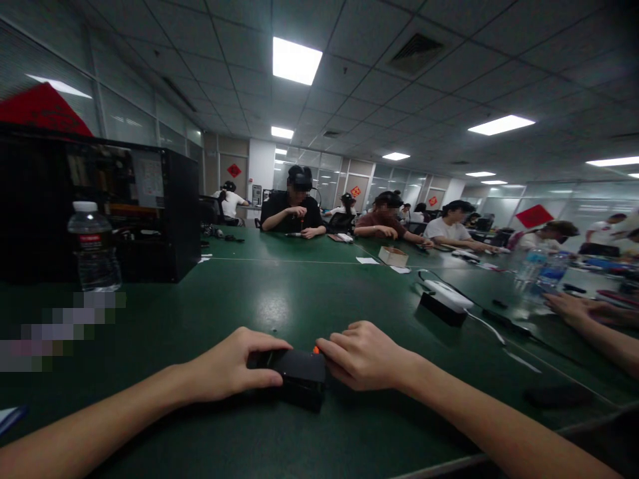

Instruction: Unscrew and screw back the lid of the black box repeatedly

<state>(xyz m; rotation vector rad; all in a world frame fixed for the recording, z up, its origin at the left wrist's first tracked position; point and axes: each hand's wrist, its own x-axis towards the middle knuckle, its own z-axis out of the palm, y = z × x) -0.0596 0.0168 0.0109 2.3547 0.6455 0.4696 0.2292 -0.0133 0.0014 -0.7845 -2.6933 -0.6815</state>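
Black case (302,369): smooth, plastic-looking, low sheen. Tabletop (329,293): smooth, glossy, showing a soft reflection. Bottle (94,256): clear, shiny plastic. Computer tower (180,213): matt, metal-looking casing. White block (446,296): smooth, plastic-looking. Open box (385,257): matt; cardboard or wood, cannot tell. Slip (367,261): plain white paper.

Premises: an office-type room in use as a shared workroom. Evidence: a panelled ceiling (239,40) with flat lights (297,61), and glass partitions (327,179) beyond the table's far edge. Several people (294,213) sit at the long green table (234,299), one at that far edge. An opened PC case (182,213) stands on the tabletop, its inside exposed.
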